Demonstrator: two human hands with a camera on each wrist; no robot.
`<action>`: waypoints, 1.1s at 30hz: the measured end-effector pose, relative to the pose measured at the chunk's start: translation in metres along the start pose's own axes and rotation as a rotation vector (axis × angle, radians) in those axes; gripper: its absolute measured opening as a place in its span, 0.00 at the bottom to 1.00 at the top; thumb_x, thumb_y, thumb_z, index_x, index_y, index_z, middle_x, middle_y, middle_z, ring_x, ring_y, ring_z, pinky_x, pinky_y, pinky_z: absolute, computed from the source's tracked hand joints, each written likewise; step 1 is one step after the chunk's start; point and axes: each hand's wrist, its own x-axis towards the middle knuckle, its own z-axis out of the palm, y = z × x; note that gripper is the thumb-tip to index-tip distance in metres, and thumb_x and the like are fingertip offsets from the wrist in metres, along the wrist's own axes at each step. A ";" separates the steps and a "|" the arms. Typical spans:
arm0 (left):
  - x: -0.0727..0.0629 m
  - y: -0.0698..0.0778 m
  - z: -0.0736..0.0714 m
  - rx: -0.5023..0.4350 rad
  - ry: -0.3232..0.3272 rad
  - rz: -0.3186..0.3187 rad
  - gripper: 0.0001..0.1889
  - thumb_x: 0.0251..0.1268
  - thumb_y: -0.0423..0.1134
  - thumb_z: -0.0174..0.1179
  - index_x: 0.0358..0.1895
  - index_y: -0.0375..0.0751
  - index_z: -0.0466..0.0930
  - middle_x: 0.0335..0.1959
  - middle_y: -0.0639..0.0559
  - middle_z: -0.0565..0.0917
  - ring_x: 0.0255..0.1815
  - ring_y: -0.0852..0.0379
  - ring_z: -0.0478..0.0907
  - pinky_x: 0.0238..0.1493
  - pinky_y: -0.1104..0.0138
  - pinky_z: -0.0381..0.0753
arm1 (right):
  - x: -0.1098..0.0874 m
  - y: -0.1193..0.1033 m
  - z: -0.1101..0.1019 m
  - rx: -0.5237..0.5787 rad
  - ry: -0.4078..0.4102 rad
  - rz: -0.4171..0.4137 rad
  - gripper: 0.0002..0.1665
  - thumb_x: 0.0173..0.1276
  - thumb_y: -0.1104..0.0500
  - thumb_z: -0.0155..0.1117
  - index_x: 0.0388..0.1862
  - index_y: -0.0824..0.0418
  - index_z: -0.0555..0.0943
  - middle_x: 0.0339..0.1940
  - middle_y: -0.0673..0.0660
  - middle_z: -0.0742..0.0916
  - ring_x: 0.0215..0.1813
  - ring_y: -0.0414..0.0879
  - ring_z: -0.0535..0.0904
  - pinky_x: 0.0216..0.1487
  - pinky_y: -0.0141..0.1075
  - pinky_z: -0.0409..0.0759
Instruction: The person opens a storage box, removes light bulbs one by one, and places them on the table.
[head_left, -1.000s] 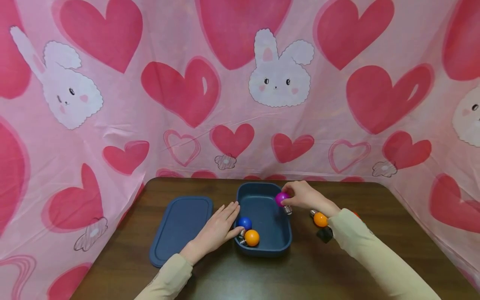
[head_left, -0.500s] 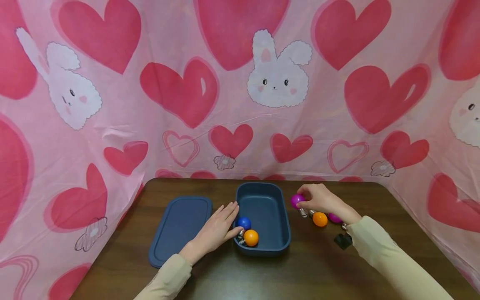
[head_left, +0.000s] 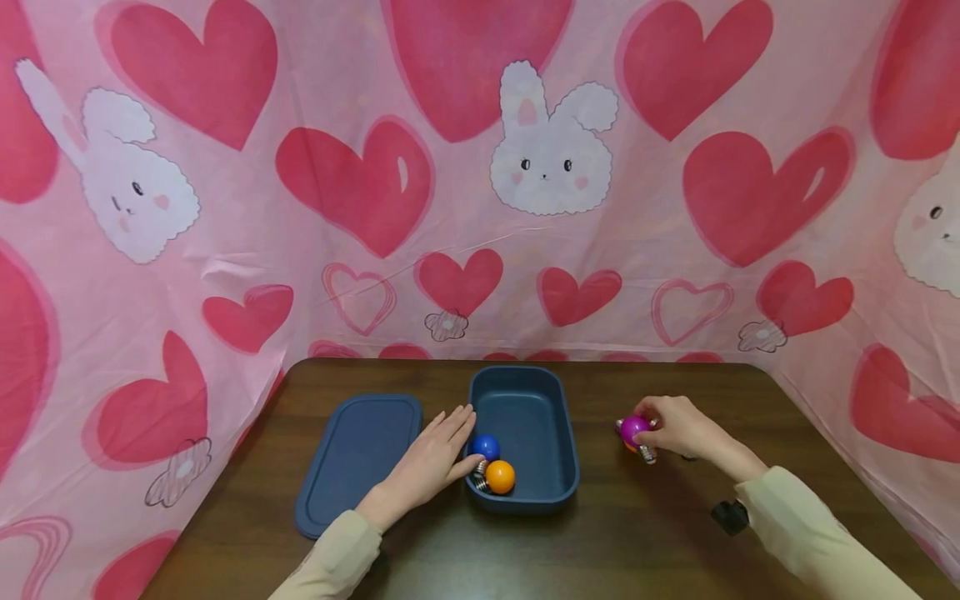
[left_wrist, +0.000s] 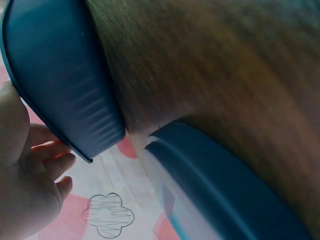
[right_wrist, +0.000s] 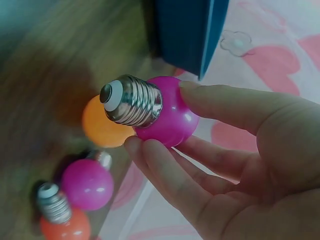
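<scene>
Between thumb and fingers, my right hand (head_left: 684, 427) pinches a magenta light bulb (right_wrist: 172, 112) by its round globe, its metal screw base pointing away from the palm. Behind it in the right wrist view are an orange bulb (right_wrist: 102, 122), a second magenta bulb (right_wrist: 87, 185) and a red-orange bulb (right_wrist: 67, 227) on the table. My left hand (head_left: 427, 462) lies with straight fingers at the left rim of a dark blue box (head_left: 536, 442). Inside the box, at its near left corner, sit a blue bulb (head_left: 486, 447) and an orange bulb (head_left: 500, 477).
A flat dark blue lid (head_left: 363, 458) lies on the brown wooden table (head_left: 600, 550), left of the box. A small black object (head_left: 730, 517) shows by the right sleeve. Pink heart-patterned cloth (head_left: 465, 208) hangs behind the table.
My right hand has carried the magenta bulb from over the box's right rim rightward, to above the orange bulb on the table. The left hand stays at the box rim.
</scene>
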 end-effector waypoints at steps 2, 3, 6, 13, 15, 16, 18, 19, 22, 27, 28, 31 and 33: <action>0.000 0.000 0.000 0.002 -0.004 -0.001 0.34 0.62 0.58 0.46 0.64 0.37 0.59 0.65 0.44 0.62 0.66 0.51 0.56 0.63 0.54 0.55 | -0.006 0.006 0.002 0.000 -0.006 0.014 0.20 0.47 0.58 0.70 0.37 0.68 0.77 0.31 0.58 0.83 0.33 0.50 0.78 0.32 0.39 0.79; 0.000 0.000 0.001 0.003 -0.006 -0.001 0.35 0.62 0.59 0.45 0.65 0.38 0.59 0.65 0.44 0.62 0.66 0.51 0.56 0.63 0.54 0.55 | -0.010 0.009 0.003 -0.002 -0.007 0.027 0.20 0.47 0.58 0.70 0.37 0.68 0.77 0.31 0.58 0.82 0.33 0.50 0.78 0.32 0.39 0.79; -0.001 -0.001 0.001 0.008 -0.007 0.001 0.35 0.62 0.60 0.43 0.65 0.38 0.59 0.65 0.44 0.62 0.66 0.51 0.56 0.63 0.54 0.55 | -0.016 0.017 0.006 -0.018 -0.005 0.046 0.20 0.46 0.58 0.71 0.36 0.68 0.78 0.30 0.57 0.82 0.32 0.49 0.77 0.32 0.40 0.79; 0.000 0.000 0.000 0.000 -0.004 -0.003 0.34 0.62 0.59 0.45 0.64 0.38 0.59 0.65 0.44 0.62 0.66 0.51 0.56 0.63 0.54 0.55 | -0.028 0.031 0.018 -0.087 0.010 0.040 0.18 0.43 0.57 0.72 0.30 0.65 0.78 0.23 0.51 0.79 0.26 0.43 0.71 0.29 0.37 0.74; 0.000 0.000 0.000 0.003 0.000 -0.006 0.34 0.62 0.59 0.45 0.64 0.38 0.60 0.65 0.45 0.62 0.66 0.52 0.57 0.63 0.55 0.55 | -0.030 0.033 0.021 -0.102 0.010 0.037 0.18 0.42 0.56 0.73 0.29 0.64 0.78 0.22 0.50 0.79 0.26 0.42 0.70 0.28 0.36 0.72; 0.000 0.001 -0.001 0.005 0.004 -0.005 0.34 0.62 0.59 0.45 0.64 0.38 0.60 0.65 0.45 0.62 0.66 0.52 0.57 0.63 0.55 0.55 | -0.031 0.034 0.022 -0.105 0.007 0.037 0.17 0.42 0.56 0.73 0.29 0.64 0.78 0.22 0.49 0.79 0.26 0.42 0.70 0.28 0.35 0.72; 0.000 0.001 -0.001 0.012 0.007 -0.002 0.34 0.62 0.58 0.45 0.64 0.37 0.60 0.65 0.44 0.62 0.66 0.52 0.57 0.63 0.55 0.55 | -0.032 0.035 0.023 -0.106 -0.004 0.038 0.18 0.42 0.56 0.73 0.28 0.64 0.78 0.22 0.50 0.79 0.26 0.42 0.70 0.27 0.35 0.72; 0.000 0.001 0.000 0.015 0.007 0.000 0.34 0.62 0.58 0.45 0.64 0.37 0.60 0.65 0.44 0.62 0.66 0.51 0.57 0.63 0.54 0.56 | -0.032 0.036 0.023 -0.103 -0.006 0.042 0.18 0.42 0.56 0.73 0.29 0.64 0.78 0.22 0.50 0.79 0.26 0.42 0.70 0.27 0.35 0.72; 0.000 0.001 0.000 0.015 0.010 0.006 0.34 0.62 0.58 0.45 0.64 0.37 0.60 0.64 0.44 0.62 0.66 0.51 0.57 0.62 0.53 0.57 | -0.030 0.039 0.023 -0.105 -0.007 0.049 0.18 0.42 0.56 0.73 0.29 0.65 0.78 0.22 0.50 0.79 0.25 0.42 0.70 0.27 0.35 0.72; 0.000 0.000 0.000 0.014 0.011 0.002 0.34 0.63 0.59 0.42 0.64 0.37 0.60 0.65 0.45 0.62 0.66 0.52 0.56 0.64 0.55 0.55 | -0.027 0.040 0.025 -0.105 -0.008 0.055 0.18 0.43 0.57 0.73 0.29 0.65 0.78 0.22 0.50 0.79 0.25 0.42 0.70 0.27 0.35 0.73; 0.000 0.000 0.000 0.015 0.009 0.000 0.34 0.63 0.60 0.42 0.64 0.37 0.60 0.65 0.45 0.62 0.66 0.52 0.56 0.64 0.55 0.55 | -0.027 0.040 0.025 -0.103 -0.009 0.058 0.17 0.43 0.57 0.73 0.29 0.65 0.78 0.22 0.50 0.79 0.25 0.41 0.70 0.28 0.35 0.73; 0.000 0.000 0.001 0.015 0.012 0.003 0.34 0.63 0.59 0.43 0.64 0.37 0.60 0.65 0.45 0.62 0.66 0.53 0.56 0.64 0.56 0.54 | -0.027 0.039 0.026 -0.096 -0.009 0.059 0.17 0.43 0.57 0.72 0.29 0.65 0.77 0.22 0.50 0.79 0.25 0.42 0.70 0.27 0.35 0.73; 0.000 -0.001 0.001 0.016 0.017 0.007 0.34 0.62 0.59 0.45 0.64 0.37 0.60 0.65 0.45 0.62 0.66 0.53 0.56 0.64 0.56 0.55 | -0.027 0.039 0.026 -0.098 -0.005 0.057 0.17 0.43 0.57 0.72 0.29 0.65 0.77 0.22 0.50 0.79 0.25 0.42 0.70 0.27 0.35 0.73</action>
